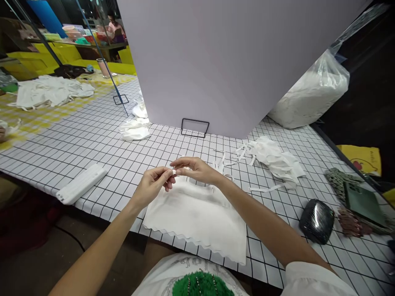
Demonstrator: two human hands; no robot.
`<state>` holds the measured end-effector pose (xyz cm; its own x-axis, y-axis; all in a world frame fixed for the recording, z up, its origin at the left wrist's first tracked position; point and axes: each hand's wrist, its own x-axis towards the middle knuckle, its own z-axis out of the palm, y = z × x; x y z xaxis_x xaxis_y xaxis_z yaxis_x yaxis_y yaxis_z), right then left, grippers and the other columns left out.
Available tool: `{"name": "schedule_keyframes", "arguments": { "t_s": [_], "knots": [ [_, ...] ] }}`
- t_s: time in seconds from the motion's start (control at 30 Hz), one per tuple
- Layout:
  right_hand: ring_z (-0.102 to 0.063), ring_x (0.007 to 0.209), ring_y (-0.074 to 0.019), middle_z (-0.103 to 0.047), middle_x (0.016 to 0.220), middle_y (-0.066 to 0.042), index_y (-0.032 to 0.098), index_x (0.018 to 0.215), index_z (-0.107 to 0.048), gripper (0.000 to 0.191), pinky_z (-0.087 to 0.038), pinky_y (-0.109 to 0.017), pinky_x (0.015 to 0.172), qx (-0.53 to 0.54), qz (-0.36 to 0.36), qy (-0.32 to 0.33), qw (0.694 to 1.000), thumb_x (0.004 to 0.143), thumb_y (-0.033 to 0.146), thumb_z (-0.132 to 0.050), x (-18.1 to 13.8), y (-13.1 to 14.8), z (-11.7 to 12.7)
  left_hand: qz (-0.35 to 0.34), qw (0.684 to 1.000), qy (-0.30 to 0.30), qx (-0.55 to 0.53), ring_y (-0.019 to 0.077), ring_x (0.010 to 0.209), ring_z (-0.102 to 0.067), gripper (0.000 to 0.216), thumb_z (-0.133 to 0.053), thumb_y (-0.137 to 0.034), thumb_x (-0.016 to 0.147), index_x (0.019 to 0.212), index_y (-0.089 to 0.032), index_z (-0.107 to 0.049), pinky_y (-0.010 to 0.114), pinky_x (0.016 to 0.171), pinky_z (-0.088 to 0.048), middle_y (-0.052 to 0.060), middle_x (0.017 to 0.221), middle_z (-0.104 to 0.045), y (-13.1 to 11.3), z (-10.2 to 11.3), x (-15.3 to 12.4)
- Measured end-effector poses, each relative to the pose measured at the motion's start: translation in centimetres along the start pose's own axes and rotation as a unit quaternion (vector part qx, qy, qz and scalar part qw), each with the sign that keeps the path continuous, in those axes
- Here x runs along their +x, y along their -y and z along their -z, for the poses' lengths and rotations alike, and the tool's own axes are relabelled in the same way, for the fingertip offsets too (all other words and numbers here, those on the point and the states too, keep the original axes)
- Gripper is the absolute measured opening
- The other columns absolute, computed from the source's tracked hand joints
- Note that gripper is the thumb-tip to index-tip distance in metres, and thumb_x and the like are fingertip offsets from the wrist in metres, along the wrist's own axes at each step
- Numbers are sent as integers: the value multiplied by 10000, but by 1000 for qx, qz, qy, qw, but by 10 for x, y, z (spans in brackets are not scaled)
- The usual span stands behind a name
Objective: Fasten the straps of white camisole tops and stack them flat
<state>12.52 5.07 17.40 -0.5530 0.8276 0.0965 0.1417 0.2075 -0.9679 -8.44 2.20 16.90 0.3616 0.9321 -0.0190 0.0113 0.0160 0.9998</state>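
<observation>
A white garment (pixel 197 218) with a scalloped lower edge lies flat at the table's front edge, thin straps at its far side. Over its upper left corner, my left hand (pixel 154 185) pinches a small white piece (pixel 173 172) between thumb and forefinger. Whether this piece is a strap end or a tag I cannot make out. My right hand (pixel 197 170) reaches in from the other side, its thumb and fingertips closed at the same piece. Its forearm passes above the garment's right part.
White garments with straps (pixel 274 160) are heaped at right, near a black wrapped bundle (pixel 317 221) and a dark green phone (pixel 364 203). A flat white pack (pixel 82 183) lies left. A large grey board (pixel 200 65) stands behind, beside a stuffed plastic bag (pixel 314 90). Someone sits far back.
</observation>
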Motion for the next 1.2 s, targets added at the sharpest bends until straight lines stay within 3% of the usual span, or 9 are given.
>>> {"name": "schedule_keyframes", "arguments": {
  "t_s": [0.17, 0.3, 0.43, 0.57, 0.67, 0.8, 0.97, 1.07, 1.2],
  "knots": [
    [-608, 785, -151, -681, 827, -28, 181, 808, -686, 197, -505, -322, 785, -43, 4, -52, 998, 872, 368, -680, -3, 7, -9, -1, 1000, -17, 1, 164, 696, -675, 291, -691, -452, 878, 860, -165, -736, 308, 638, -627, 46, 793, -703, -1, -4, -3],
    [-617, 782, -149, -675, 809, -28, 179, 792, -653, 150, -508, -319, 774, -66, 6, -32, 997, 887, 294, -646, -6, 8, -8, -18, 997, -50, 53, 153, 657, -661, 224, -770, -388, 808, 847, -170, -732, 288, 603, -615, 29, 780, -694, 1, -5, -3],
    [-635, 729, -137, -667, 783, -19, 177, 832, -629, 124, -524, -312, 755, -33, -17, -33, 999, 887, 287, -649, -8, 8, -13, -60, 990, -67, 108, 133, 628, -631, 171, -738, -337, 826, 793, -173, -703, 258, 577, -572, 16, 757, -682, 0, -10, -3],
    [-614, 738, -133, -670, 819, -24, 178, 829, -659, 93, -502, -282, 697, -61, -15, -70, 996, 878, 252, -632, -9, 10, -16, -74, 989, -86, 99, 122, 600, -597, 158, -707, -326, 846, 794, -178, -694, 252, 546, -528, 6, 744, -661, -2, -15, -4],
    [-603, 728, -132, -671, 802, -21, 178, 833, -677, 98, -484, -278, 677, -72, -10, -66, 995, 879, 242, -619, -9, 13, -13, -87, 987, -99, 97, 134, 642, -602, 156, -693, -335, 865, 814, -188, -695, 275, 609, -526, 6, 756, -662, 2, -14, -4],
    [-608, 743, -137, -682, 799, -19, 181, 796, -692, 98, -478, -282, 691, -78, -25, -72, 994, 861, 235, -643, -15, 11, -7, -79, 975, -23, 208, 201, 850, -628, 145, -731, -338, 839, 898, -213, -686, 368, 802, -511, 25, 908, -703, 22, -8, -5],
    [-605, 778, -147, -680, 793, -10, 192, 758, -674, 94, -487, -308, 772, -112, -33, -65, 991, 846, 184, -642, -31, -10, -8, -44, 905, 56, 419, 262, 980, -565, 209, -800, -277, 765, 892, -218, -645, 466, 922, -380, 18, 943, -684, 52, -5, -9],
    [-587, 820, -170, -672, 795, -21, 198, 759, -663, 100, -477, -338, 802, -151, -22, -58, 987, 855, 185, -639, -39, -28, -16, -43, 891, 69, 446, 254, 976, -539, 163, -776, -279, 785, 835, -212, -637, 438, 892, -353, 19, 954, -665, 61, -7, -8],
    [-539, 846, -203, -656, 746, -31, 210, 766, -650, 120, -454, -402, 858, -197, 5, -62, 978, 877, 184, -614, -45, -48, -28, -70, 902, 78, 418, 233, 922, -534, 92, -721, -283, 823, 818, -224, -652, 412, 862, -321, 1, 904, -698, 69, -9, -6]
  ]
}}
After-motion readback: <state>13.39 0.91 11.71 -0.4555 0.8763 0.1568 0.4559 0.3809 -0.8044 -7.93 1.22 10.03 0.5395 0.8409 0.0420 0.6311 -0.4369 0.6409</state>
